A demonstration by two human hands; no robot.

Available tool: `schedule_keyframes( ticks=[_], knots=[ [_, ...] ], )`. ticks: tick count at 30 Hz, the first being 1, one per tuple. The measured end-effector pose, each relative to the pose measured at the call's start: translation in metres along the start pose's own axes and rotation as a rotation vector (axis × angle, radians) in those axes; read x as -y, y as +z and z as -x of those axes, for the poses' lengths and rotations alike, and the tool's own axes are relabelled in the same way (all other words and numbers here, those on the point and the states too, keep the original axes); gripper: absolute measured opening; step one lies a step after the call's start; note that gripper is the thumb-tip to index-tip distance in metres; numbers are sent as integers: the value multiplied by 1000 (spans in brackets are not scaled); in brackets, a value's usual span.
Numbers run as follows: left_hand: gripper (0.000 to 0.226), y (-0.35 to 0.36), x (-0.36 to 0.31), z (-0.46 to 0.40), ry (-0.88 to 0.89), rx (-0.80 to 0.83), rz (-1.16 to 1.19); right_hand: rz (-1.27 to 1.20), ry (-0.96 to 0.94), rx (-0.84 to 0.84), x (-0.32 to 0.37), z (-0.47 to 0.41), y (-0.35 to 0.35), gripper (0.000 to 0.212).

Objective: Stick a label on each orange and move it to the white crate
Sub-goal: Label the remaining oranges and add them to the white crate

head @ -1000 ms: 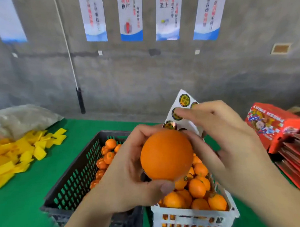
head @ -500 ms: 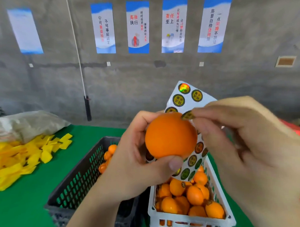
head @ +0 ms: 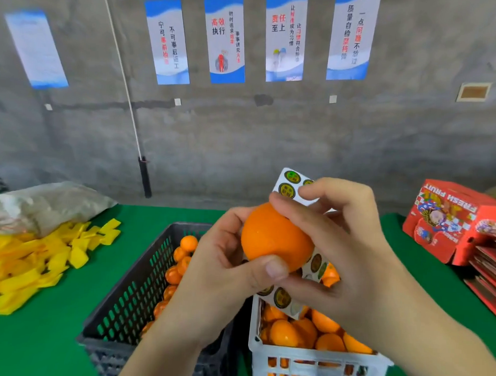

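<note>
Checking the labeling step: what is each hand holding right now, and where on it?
Left hand grips the orange around its left and lower side, thumb on the front. Right hand touches the orange's top; whether it pinches a label is hidden.

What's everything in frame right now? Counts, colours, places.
held orange: 1, orange, between both hands
label sheet: 1, white with round stickers, behind the held orange
white crate: 1, bottom right, holds many oranges
dark crate: 1, grey-black, left of the white crate, holds oranges
yellow pieces: pile, far left on the green table
red box: 1, right edge
wall posters: 5, blue-white
left hand: grips the held orange
right hand: fingertip on top of the held orange
</note>
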State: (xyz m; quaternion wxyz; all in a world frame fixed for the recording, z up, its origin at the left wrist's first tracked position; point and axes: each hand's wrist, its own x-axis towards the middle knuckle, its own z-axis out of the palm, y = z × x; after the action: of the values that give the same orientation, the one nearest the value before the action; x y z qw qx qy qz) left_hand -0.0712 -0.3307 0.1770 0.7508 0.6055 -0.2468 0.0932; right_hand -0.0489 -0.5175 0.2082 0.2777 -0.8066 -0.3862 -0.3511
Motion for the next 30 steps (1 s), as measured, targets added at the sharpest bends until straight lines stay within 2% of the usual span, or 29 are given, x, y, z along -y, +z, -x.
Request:
schedule_keyframes(
  ticks=[2,4,8,9,11,13,16,19,22,25,27,28,30],
  knots=[
    [84,-4,9,1,-44,4,52,51,-110,-49,-12,23,12,72],
    [79,-10,19,3,-67,-29,110,-20,-129,-141,-19,24,23,74],
    [31,-30,47,13,-116,-224,216,-309,48,-312,-46,46,35,67],
    [26,-36,55,18,-134,-268,226,-356,114,-316,-56,53,39,66],
    [27,-48,67,27,-153,-324,241,-333,221,-274,-79,69,51,68],
    [33,-57,75,34,-150,-354,228,-179,310,-185,-104,82,70,69],
    [42,-63,87,37,-129,-307,183,39,412,43,-143,95,102,71],
    [51,-67,95,38,-152,-262,166,66,586,287,-161,104,128,75],
    [47,-73,105,38,-204,-262,106,93,668,276,-161,124,142,60],
    [38,-74,116,37,-240,-264,69,-62,764,71,-142,142,148,30],
    [36,-73,122,38,-259,-241,63,-236,858,-22,-122,150,148,29],
    [36,-71,126,38,-270,-227,72,-377,951,-44,-111,152,150,30],
    [36,-69,134,39,-294,-219,108,-758,1122,-107,-91,156,156,14]
  ],
)
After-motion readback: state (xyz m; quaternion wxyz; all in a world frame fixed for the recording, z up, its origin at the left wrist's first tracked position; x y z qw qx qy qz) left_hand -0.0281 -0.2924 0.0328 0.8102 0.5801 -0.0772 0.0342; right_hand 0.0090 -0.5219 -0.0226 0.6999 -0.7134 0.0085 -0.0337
